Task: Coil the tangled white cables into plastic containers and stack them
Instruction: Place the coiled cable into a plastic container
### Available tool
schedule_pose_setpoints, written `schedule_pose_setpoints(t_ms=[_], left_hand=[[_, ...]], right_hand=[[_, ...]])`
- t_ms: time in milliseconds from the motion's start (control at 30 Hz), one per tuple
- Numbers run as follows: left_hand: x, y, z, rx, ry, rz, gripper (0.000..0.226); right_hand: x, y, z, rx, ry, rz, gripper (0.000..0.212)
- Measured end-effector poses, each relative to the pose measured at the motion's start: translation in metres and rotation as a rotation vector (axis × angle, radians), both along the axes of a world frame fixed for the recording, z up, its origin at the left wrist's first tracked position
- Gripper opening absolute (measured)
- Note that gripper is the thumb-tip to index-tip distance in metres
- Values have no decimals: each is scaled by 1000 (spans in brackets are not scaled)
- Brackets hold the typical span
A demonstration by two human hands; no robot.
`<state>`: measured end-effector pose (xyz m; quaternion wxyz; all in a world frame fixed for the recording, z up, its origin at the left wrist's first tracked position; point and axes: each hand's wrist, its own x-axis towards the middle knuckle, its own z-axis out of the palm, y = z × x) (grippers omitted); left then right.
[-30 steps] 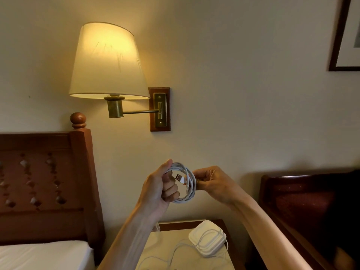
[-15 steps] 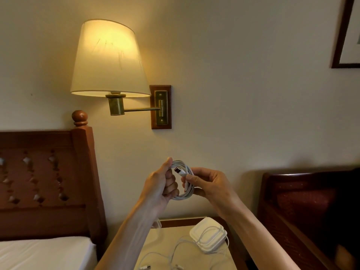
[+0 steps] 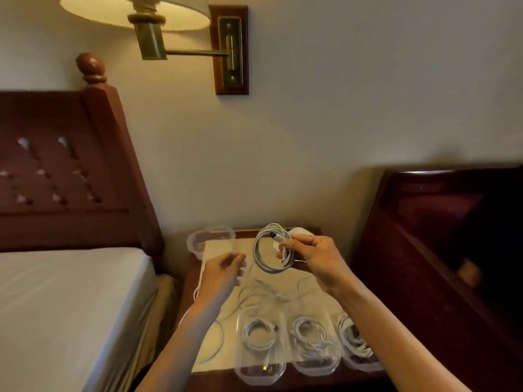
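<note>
White cable, wound into a neat round coil (image 3: 271,248), hangs upright in the air above the bedside table (image 3: 285,380). The right hand (image 3: 312,258) holds it at its right side, thumb and fingers pinched on the bundled strands, with a plug end poking out just above the fingertips. The left hand (image 3: 223,271) is just to the left of the coil and apart from it, its fingers loosely curled and holding nothing.

Below the hands, loose cable (image 3: 263,295) lies in slack tangled loops on a pale sheet (image 3: 218,250) that covers most of the table top. Along the near edge of the table stand three clear plastic containers side by side, each with a coiled cable inside: the left container (image 3: 259,372), the middle container (image 3: 314,366) and the right container (image 3: 362,364), which the right forearm partly hides. At the far left corner of the table sits an empty container (image 3: 210,240), also clear. Behind the held coil, near the wall, a white rounded shape shows, too hidden to tell what it is.

To the left of the table are a bed (image 3: 56,301) with a white sheet and a dark wooden headboard (image 3: 70,171) with a round knob on its post. A lit lamp (image 3: 147,21) on a brass arm hangs from the wall above. To the right stands a dark wooden chair (image 3: 441,236) with a reddish seat.
</note>
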<state>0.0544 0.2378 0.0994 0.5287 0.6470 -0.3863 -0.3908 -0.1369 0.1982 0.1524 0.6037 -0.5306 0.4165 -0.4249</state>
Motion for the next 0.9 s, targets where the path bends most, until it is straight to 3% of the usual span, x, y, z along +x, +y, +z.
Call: schedule_pose_setpoints(t_ms=[100, 167, 267, 433, 500, 700, 833, 900], left_hand=[[3, 26, -68, 139, -270, 12, 11], [0, 39, -96, 201, -359, 3, 16], [-4, 50, -121, 219, -441, -11, 24], [-2, 59, -131, 253, -452, -40, 21], [-1, 61, -131, 247, -448, -51, 26], [-2, 64, -136, 227, -443, -60, 19], [-1, 62, -137, 213, -450, -54, 18], [-2, 63, -137, 209, -441, -52, 18]], right_hand=[[-1, 21, -52, 9, 117, -17, 15], [2, 36, -87, -105, 249, -46, 15], [10, 57, -135, -402, 502, -108, 8], [14, 80, -188, -1001, 832, -47, 17], [13, 81, -204, -1127, 910, 0, 14], [13, 78, -217, -1150, 983, 113, 13], [16, 74, -214, -1061, 1070, 235, 23], [16, 71, -217, -1044, 1104, 285, 14]])
